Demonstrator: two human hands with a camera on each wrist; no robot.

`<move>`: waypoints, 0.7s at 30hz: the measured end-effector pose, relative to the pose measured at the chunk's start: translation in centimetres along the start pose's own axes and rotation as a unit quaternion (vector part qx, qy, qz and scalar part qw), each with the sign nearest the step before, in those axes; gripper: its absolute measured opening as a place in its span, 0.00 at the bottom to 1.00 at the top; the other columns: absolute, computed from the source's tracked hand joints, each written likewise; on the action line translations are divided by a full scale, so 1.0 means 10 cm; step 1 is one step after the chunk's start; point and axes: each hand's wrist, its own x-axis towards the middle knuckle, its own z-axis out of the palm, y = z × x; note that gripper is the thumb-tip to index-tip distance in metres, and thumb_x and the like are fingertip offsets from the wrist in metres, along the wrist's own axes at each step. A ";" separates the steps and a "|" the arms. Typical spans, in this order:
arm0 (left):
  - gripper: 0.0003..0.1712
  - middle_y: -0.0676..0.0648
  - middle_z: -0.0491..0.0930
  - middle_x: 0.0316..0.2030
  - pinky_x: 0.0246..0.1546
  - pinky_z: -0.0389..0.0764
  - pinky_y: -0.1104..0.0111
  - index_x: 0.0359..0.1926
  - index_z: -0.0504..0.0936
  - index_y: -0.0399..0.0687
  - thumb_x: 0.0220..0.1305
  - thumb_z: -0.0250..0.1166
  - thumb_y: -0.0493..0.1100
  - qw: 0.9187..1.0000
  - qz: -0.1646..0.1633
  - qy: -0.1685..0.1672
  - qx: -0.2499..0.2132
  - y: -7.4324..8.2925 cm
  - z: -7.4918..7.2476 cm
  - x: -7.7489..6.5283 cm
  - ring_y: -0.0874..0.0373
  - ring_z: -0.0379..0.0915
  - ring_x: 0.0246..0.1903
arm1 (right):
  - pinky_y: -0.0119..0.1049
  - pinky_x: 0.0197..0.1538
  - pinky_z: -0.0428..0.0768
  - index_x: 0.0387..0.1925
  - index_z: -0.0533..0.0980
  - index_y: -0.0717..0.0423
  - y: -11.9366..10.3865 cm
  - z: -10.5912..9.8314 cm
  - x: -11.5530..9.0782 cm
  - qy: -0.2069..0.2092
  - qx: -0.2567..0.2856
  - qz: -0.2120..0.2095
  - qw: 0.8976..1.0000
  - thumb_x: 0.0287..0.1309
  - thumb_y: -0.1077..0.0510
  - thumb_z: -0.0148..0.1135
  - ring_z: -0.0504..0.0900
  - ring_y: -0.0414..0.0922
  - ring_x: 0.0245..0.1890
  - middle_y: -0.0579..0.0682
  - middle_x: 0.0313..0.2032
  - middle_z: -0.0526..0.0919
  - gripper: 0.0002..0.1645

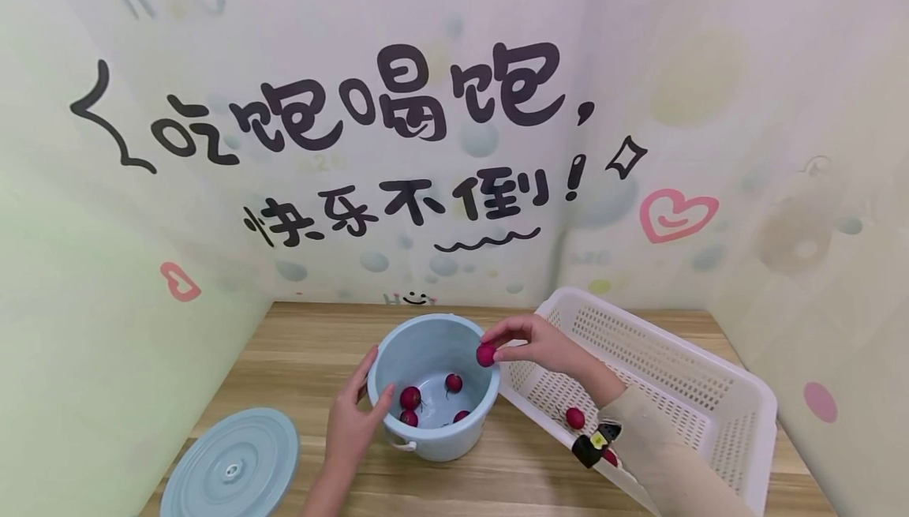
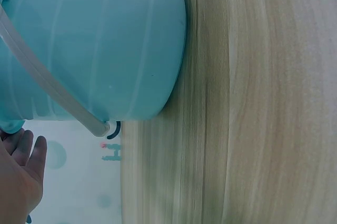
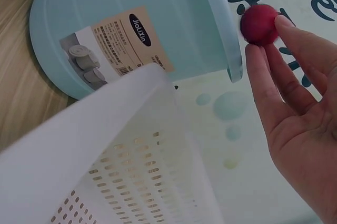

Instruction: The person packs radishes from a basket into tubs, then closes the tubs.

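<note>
In the head view, a light blue bucket (image 1: pixel 454 444) stands upright with several red radishes (image 1: pixel 410 398) on its floor. My left hand (image 1: pixel 349 418) holds the bucket's left rim, the thumb lying over the edge. Between thumb and fingertips, my right hand (image 1: pixel 543 346) pinches a radish (image 1: pixel 486 354) at the bucket's right rim. The right wrist view shows this radish (image 3: pixel 259 25) just beyond the rim, with the fingers (image 3: pixel 263 84) under it. Radishes (image 1: pixel 575 418) also lie in the white basket (image 1: pixel 724 375), partly hidden by the right forearm.
A round blue lid (image 1: pixel 230 470) lies on the wooden table (image 1: pixel 312 343) to the left. The basket's slanted wall stands close to the bucket's right side. Behind the table rises a printed wall covering (image 1: pixel 426 264). The bucket's pale handle (image 2: pixel 52 84) hangs down its side.
</note>
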 end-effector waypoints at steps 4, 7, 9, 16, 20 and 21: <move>0.37 0.42 0.72 0.68 0.61 0.79 0.53 0.71 0.70 0.49 0.61 0.70 0.41 1.000 -0.004 -0.001 0.001 0.00 0.00 0.00 0.43 0.73 0.64 | 0.29 0.53 0.85 0.52 0.79 0.69 0.00 -0.01 0.00 -0.001 0.000 -0.002 1.000 0.61 0.65 0.65 0.85 0.56 0.51 0.71 0.50 0.82 0.18; 0.37 0.42 0.72 0.68 0.61 0.79 0.53 0.71 0.70 0.49 0.61 0.70 0.41 1.000 -0.006 -0.002 0.001 0.01 0.00 0.00 0.43 0.73 0.65 | 0.28 0.53 0.85 0.52 0.79 0.69 0.01 -0.02 -0.01 0.000 0.002 -0.002 1.000 0.61 0.66 0.65 0.85 0.54 0.51 0.70 0.51 0.83 0.18; 0.37 0.41 0.72 0.68 0.61 0.79 0.53 0.71 0.70 0.49 0.61 0.70 0.41 1.000 -0.007 -0.003 0.002 0.01 0.00 0.00 0.43 0.73 0.65 | 0.28 0.53 0.85 0.52 0.78 0.70 0.02 -0.04 -0.02 0.001 0.004 -0.001 1.000 0.61 0.66 0.65 0.85 0.49 0.51 0.70 0.51 0.83 0.18; 0.37 0.41 0.72 0.68 0.61 0.79 0.52 0.71 0.70 0.48 0.61 0.70 0.42 1.000 -0.008 -0.004 0.001 0.02 -0.01 0.00 0.42 0.73 0.64 | 0.28 0.55 0.84 0.52 0.78 0.71 0.01 -0.08 -0.06 0.006 0.000 -0.004 1.000 0.61 0.64 0.66 0.85 0.46 0.52 0.69 0.51 0.83 0.20; 0.36 0.41 0.72 0.68 0.61 0.79 0.52 0.70 0.70 0.48 0.61 0.70 0.41 1.000 -0.008 -0.003 -0.004 0.03 -0.01 0.00 0.42 0.73 0.64 | 0.27 0.55 0.84 0.53 0.78 0.70 0.01 -0.12 -0.10 0.015 -0.008 0.007 1.000 0.61 0.63 0.66 0.85 0.48 0.52 0.69 0.52 0.83 0.20; 0.36 0.42 0.72 0.68 0.61 0.78 0.52 0.71 0.70 0.49 0.61 0.70 0.41 1.000 -0.009 -0.004 -0.004 0.03 -0.01 0.00 0.43 0.73 0.65 | 0.27 0.55 0.84 0.53 0.79 0.69 0.01 -0.13 -0.11 0.017 -0.010 0.010 1.000 0.61 0.63 0.66 0.85 0.49 0.53 0.70 0.52 0.82 0.19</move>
